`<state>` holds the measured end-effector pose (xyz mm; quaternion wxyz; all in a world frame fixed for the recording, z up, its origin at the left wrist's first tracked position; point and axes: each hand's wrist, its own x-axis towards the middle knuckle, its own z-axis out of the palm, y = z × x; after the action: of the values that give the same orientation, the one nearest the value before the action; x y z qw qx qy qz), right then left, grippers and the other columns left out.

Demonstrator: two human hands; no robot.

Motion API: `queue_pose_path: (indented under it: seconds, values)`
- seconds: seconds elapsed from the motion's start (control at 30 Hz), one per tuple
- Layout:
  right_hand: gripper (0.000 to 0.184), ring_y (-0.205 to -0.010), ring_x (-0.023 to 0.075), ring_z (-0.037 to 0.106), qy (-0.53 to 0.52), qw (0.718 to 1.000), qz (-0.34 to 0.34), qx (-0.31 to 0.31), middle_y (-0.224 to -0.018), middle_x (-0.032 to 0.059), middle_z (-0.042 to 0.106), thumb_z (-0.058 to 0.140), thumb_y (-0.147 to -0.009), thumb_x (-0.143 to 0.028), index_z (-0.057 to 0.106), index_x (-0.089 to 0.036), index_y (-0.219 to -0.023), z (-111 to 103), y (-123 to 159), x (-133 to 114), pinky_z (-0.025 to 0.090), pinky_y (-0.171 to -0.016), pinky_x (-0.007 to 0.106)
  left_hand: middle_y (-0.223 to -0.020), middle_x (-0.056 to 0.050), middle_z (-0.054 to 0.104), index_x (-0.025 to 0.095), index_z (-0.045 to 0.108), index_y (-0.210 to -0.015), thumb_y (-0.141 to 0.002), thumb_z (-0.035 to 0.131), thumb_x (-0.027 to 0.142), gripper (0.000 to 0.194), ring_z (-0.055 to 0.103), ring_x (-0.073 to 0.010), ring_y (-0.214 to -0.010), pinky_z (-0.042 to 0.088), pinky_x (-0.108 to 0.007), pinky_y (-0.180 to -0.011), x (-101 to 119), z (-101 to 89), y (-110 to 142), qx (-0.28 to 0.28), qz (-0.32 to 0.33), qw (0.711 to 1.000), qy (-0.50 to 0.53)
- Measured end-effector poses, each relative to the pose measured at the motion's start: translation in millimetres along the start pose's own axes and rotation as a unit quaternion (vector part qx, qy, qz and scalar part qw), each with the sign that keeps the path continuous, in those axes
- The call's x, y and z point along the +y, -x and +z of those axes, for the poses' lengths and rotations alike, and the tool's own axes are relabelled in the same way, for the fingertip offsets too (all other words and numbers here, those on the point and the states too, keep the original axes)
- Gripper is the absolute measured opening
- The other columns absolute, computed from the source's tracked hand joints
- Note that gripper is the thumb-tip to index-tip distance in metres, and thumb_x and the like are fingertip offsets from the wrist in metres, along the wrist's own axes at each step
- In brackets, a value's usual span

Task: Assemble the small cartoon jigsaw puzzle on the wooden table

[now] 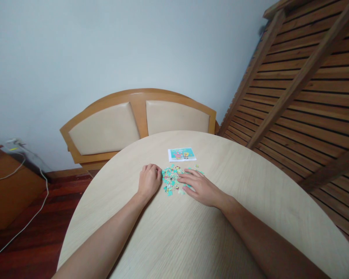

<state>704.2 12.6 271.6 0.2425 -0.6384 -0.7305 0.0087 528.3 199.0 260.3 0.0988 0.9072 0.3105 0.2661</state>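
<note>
A pile of small jigsaw puzzle pieces (170,179), mostly turquoise with bits of white, yellow and pink, lies on the round wooden table (174,244). At its left edge rests my left hand (149,179), closed with the fingers curled; whether anything is inside them is hidden. My right hand (202,188) is open, its fingers spread over the right side of the pile and covering some pieces. Just beyond the pile lies a picture card (182,154) with a pink and a yellow cartoon figure on turquoise. One loose piece (197,166) sits apart, near the card.
Behind the table stands a wooden headboard with cream padded panels (104,130) against a pale wall. A slatted wooden frame (302,85) leans at the right. To the left are a wooden cabinet (8,190) and a white cable (42,205) reaching down to the dark red floor.
</note>
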Motion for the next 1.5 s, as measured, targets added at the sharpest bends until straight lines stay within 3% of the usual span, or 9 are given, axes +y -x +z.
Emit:
queue_pose_path:
  seconds: [0.13,0.33,0.43,0.87,1.0,1.17,1.5]
  values:
    - [0.035,-0.142,0.0296,0.040,-0.002,1.000,0.002,-0.005,-0.142,0.0038,0.059,0.051,-0.099,-0.031,0.063,-0.026,-0.132,0.7,0.3,1.2,0.038,-0.113,0.053,-0.101,-0.011,0.068,0.016,0.067,-0.096,-0.097,0.048,0.024,0.021,0.057,-0.0271,-0.100,0.045,-0.042,-0.092,4.0,-2.8,0.9,-0.003,0.030,0.999,0.021]
    - [0.030,-0.141,0.0290,0.041,-0.002,1.000,-0.027,0.003,-0.139,0.0024,0.062,0.055,-0.097,-0.026,0.068,-0.027,-0.124,1.9,0.2,3.2,0.038,-0.114,0.053,-0.115,-0.006,0.069,0.023,0.069,-0.114,-0.096,0.058,0.029,0.022,0.058,-0.0223,-0.109,0.044,-0.038,-0.098,21.9,-6.8,8.2,-0.069,0.170,0.980,0.081]
    - [0.030,-0.140,0.0298,0.042,-0.001,0.999,-0.032,0.006,-0.137,0.0023,0.064,0.056,-0.096,-0.025,0.069,-0.028,-0.123,2.3,0.6,3.9,0.039,-0.113,0.053,-0.115,-0.006,0.070,0.024,0.070,-0.117,-0.097,0.058,0.029,0.024,0.058,-0.0223,-0.109,0.045,-0.039,-0.098,23.1,-3.8,9.7,-0.086,0.205,0.970,0.099]
    - [0.030,-0.128,0.0282,0.054,-0.025,0.997,-0.040,0.062,-0.120,0.0054,0.072,0.059,-0.091,-0.021,0.070,-0.024,-0.119,1.4,-0.5,3.1,0.046,-0.108,0.047,-0.107,-0.005,0.072,0.023,0.073,-0.106,-0.095,0.061,0.026,0.017,0.059,-0.0221,-0.106,0.046,-0.039,-0.096,22.5,-6.5,8.4,-0.092,0.181,0.975,0.091]
    - [0.038,-0.129,0.0280,0.052,-0.049,0.995,0.011,0.087,-0.125,0.0100,0.069,0.061,-0.088,-0.022,0.064,-0.021,-0.126,5.2,-0.2,7.0,0.045,-0.108,0.048,-0.112,-0.006,0.070,0.023,0.071,-0.112,-0.098,0.056,0.028,0.021,0.058,-0.0215,-0.109,0.046,-0.039,-0.099,25.1,-7.5,9.7,-0.081,0.188,0.975,0.089]
    - [0.049,-0.134,0.0320,0.046,-0.004,0.990,0.089,0.107,-0.134,0.0136,0.062,0.064,-0.086,-0.029,0.058,-0.020,-0.134,14.7,3.3,19.7,0.039,-0.111,0.054,-0.124,-0.007,0.067,0.022,0.068,-0.120,-0.102,0.046,0.026,0.029,0.056,-0.0216,-0.117,0.044,-0.041,-0.105,27.8,-6.7,11.1,-0.090,0.217,0.968,0.093]
    - [0.039,-0.137,0.0345,0.043,0.035,0.995,0.079,0.052,-0.137,0.0082,0.062,0.061,-0.092,-0.037,0.064,-0.023,-0.128,10.3,3.8,13.4,0.031,-0.114,0.059,-0.128,-0.005,0.068,0.020,0.066,-0.124,-0.103,0.044,0.026,0.031,0.053,-0.0227,-0.122,0.041,-0.042,-0.110,26.8,-2.7,11.5,-0.105,0.228,0.964,0.090]
